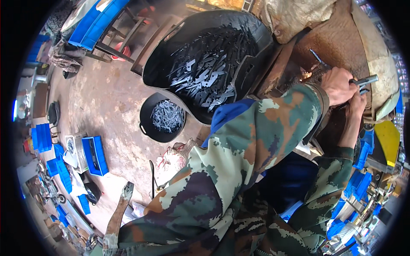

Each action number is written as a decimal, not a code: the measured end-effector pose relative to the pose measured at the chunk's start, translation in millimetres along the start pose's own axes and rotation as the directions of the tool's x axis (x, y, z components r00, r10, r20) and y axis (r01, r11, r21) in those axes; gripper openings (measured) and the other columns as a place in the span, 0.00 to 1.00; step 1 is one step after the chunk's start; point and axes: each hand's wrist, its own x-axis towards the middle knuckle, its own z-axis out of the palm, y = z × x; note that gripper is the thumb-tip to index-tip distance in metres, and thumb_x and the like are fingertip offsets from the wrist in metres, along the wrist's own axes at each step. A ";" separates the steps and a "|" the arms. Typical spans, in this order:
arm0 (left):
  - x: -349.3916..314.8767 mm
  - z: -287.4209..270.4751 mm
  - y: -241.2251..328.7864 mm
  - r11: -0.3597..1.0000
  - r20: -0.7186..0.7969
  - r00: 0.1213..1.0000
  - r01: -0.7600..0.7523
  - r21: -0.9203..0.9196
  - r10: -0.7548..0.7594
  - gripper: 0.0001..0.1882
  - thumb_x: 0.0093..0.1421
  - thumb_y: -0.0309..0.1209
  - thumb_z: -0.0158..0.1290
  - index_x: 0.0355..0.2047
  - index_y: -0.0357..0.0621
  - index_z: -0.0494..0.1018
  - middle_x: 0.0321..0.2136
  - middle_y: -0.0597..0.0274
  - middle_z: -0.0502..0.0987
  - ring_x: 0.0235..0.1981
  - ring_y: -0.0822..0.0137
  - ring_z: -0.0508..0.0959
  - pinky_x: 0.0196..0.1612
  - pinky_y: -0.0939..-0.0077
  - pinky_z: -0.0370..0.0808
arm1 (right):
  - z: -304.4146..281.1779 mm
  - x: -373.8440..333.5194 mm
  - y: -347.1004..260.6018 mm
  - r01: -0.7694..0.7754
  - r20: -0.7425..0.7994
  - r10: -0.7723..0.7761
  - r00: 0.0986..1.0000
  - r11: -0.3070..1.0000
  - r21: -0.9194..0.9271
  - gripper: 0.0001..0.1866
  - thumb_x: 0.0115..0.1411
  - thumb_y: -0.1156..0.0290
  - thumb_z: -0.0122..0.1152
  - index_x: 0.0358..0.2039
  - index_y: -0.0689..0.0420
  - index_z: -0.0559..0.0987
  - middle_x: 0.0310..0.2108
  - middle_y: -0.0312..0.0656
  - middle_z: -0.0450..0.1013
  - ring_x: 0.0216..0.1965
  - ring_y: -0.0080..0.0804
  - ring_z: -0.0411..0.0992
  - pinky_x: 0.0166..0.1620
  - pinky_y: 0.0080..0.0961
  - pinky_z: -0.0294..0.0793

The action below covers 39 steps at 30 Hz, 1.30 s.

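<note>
My left hand [337, 85], reaching across from the left, is closed at the far right of the view. Close against it, my right hand [356, 103] is closed too. From between them sticks a metal tool with a thick round silver end [368, 80]; its gripped part is hidden by my fingers. A thin bright metal strip [316, 55] points away beyond my left hand. Orange sparks or flame [305, 75] glow beside that hand, in front of a brown, dusty metal surface [344, 47]. Whether the strip and the tool are joined, I cannot tell.
Left of my hands lies a large black tub [156, 70] of dark, flat metal pieces. A smaller black bucket [144, 121] with small metal pieces stands nearer. Stained cloth [299, 17] hangs at the back. Blue bins [95, 155] stand on the floor at left.
</note>
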 end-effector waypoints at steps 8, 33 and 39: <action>-0.6 -4.6 2.3 0.999 -0.038 0.999 -0.009 -0.043 0.007 0.14 0.51 0.36 0.56 0.26 0.33 0.78 0.26 0.34 0.77 0.34 0.36 0.78 0.44 0.50 0.75 | 1.2 4.8 6.7 0.041 0.046 -0.046 0.998 0.995 0.093 0.11 0.64 0.72 0.56 0.44 0.64 0.75 0.32 0.38 0.75 0.29 0.24 0.75 0.30 0.22 0.75; 2.7 -13.8 -23.0 0.967 0.159 0.987 -0.031 0.251 -0.010 0.18 0.57 0.42 0.57 0.37 0.39 0.80 0.31 0.40 0.79 0.39 0.44 0.80 0.45 0.56 0.76 | 1.4 -180.0 -70.8 0.065 0.323 -0.010 0.946 0.985 -0.160 0.13 0.60 0.72 0.65 0.45 0.61 0.79 0.46 0.40 0.76 0.25 0.19 0.70 0.21 0.16 0.70; 6.8 -9.3 -44.1 0.886 0.257 0.966 -0.134 0.443 0.017 0.17 0.57 0.43 0.56 0.38 0.44 0.81 0.35 0.43 0.80 0.41 0.43 0.80 0.47 0.55 0.76 | -2.1 -228.9 -44.3 0.496 0.657 -0.193 0.728 0.810 -0.312 0.17 0.45 0.84 0.66 0.38 0.64 0.78 0.46 0.49 0.76 0.49 0.44 0.75 0.51 0.31 0.74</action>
